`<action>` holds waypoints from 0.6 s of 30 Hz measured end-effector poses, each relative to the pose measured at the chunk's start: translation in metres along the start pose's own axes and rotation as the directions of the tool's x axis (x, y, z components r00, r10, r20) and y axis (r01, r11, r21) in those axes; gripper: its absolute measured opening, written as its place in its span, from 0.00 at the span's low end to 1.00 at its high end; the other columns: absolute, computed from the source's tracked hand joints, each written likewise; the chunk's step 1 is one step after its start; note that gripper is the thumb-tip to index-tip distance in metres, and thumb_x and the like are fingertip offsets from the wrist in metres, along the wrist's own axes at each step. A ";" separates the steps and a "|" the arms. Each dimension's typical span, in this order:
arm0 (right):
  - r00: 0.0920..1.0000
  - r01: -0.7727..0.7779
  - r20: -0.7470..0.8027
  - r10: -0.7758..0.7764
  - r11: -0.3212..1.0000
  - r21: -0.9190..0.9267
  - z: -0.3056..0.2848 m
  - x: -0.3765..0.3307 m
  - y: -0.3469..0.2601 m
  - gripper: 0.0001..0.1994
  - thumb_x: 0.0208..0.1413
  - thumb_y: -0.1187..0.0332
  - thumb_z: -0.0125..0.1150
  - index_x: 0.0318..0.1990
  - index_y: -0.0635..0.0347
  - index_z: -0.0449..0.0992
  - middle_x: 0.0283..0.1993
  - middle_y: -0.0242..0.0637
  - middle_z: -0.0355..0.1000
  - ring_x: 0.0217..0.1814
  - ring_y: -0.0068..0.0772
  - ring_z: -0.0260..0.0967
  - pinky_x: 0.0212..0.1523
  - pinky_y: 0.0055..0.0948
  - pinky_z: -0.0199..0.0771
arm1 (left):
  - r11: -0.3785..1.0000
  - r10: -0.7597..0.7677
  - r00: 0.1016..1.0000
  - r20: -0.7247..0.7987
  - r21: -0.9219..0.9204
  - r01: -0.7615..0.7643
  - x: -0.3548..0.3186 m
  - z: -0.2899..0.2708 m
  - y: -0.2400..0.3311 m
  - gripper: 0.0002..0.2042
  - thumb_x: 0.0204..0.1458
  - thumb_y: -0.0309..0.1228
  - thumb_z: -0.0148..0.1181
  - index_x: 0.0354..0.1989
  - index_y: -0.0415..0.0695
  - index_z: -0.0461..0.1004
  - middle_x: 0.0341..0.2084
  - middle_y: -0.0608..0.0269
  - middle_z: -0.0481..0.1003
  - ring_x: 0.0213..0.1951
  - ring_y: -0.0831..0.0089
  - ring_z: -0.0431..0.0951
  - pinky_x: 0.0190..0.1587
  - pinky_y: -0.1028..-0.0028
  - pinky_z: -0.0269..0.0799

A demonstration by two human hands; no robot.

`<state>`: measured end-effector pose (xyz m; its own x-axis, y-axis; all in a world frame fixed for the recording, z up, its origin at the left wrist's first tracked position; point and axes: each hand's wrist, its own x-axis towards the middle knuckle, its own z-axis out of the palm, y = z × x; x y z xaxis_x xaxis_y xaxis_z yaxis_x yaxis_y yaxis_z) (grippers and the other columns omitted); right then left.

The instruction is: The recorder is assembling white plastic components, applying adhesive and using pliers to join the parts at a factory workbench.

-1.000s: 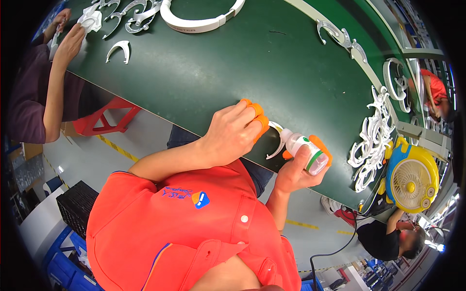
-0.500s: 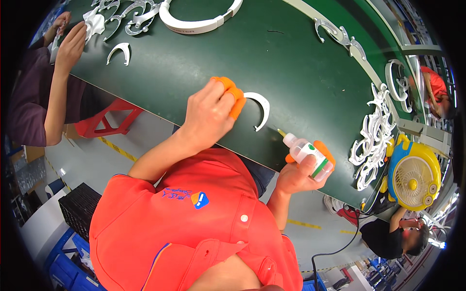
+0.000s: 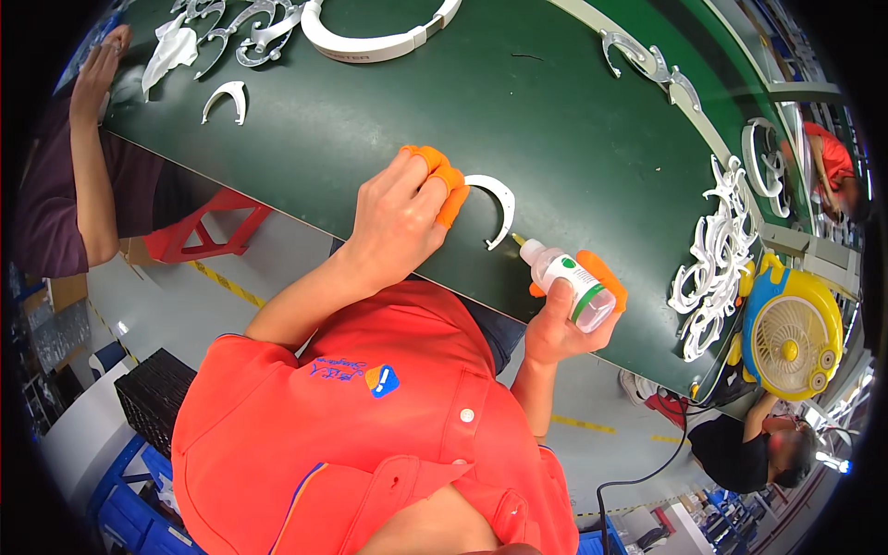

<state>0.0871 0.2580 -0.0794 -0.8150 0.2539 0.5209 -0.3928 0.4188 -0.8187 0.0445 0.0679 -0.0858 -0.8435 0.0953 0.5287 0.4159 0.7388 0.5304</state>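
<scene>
The left hand (image 3: 398,217), fingertips in orange cots, pins the white crescent piece (image 3: 495,205) flat on the green worktop (image 3: 351,129) near its front edge, while the right hand (image 3: 564,319) grasps the glue bottle (image 3: 569,282), nozzle at the crescent's lower tip; gluing appears in hand, requiring steady bead placement.

table (image 3: 277,139) bears crescent piece (image 3: 495,205) near its close edge | left hand (image 3: 402,217) touches crescent piece's left end | glue bottle (image 3: 569,282) in right hand (image 3: 564,324), just right of crescent piece, nozzle toward its lower tip | fan (image 3: 791,338) far right, beyond scrollwork pile (image 3: 717,268)
</scene>
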 end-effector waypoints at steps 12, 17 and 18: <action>0.987 -0.124 -0.082 0.137 0.981 0.151 0.006 0.003 -0.010 0.23 0.44 0.68 0.69 0.41 0.73 0.64 0.39 0.52 0.71 0.24 0.33 0.71 0.23 0.25 0.75 | 1.000 0.012 1.000 -0.016 -0.003 -0.012 0.001 0.001 0.000 0.12 0.33 0.16 0.66 0.27 0.38 0.71 0.27 0.58 0.70 0.28 0.62 0.72 0.24 0.70 0.67; 0.988 -0.127 -0.065 0.138 0.981 0.150 0.004 0.004 -0.008 0.21 0.45 0.71 0.67 0.41 0.73 0.64 0.39 0.53 0.70 0.23 0.34 0.71 0.21 0.25 0.76 | 1.000 0.012 1.000 -0.021 -0.009 -0.012 0.002 0.001 0.002 0.12 0.33 0.16 0.66 0.27 0.38 0.71 0.27 0.58 0.70 0.27 0.62 0.72 0.24 0.70 0.67; 0.983 -0.152 -0.077 0.168 0.972 0.178 0.005 0.005 -0.009 0.20 0.45 0.72 0.66 0.41 0.73 0.64 0.39 0.52 0.70 0.23 0.34 0.71 0.21 0.25 0.76 | 1.000 0.011 1.000 -0.021 -0.011 -0.011 0.002 0.001 0.002 0.12 0.33 0.16 0.66 0.26 0.38 0.71 0.27 0.59 0.70 0.28 0.62 0.72 0.24 0.70 0.67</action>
<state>0.0850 0.2513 -0.0705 -0.8343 0.3869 0.3928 -0.3335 0.2132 -0.9183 0.0434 0.0702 -0.0842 -0.8316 0.0888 0.5482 0.4285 0.7306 0.5316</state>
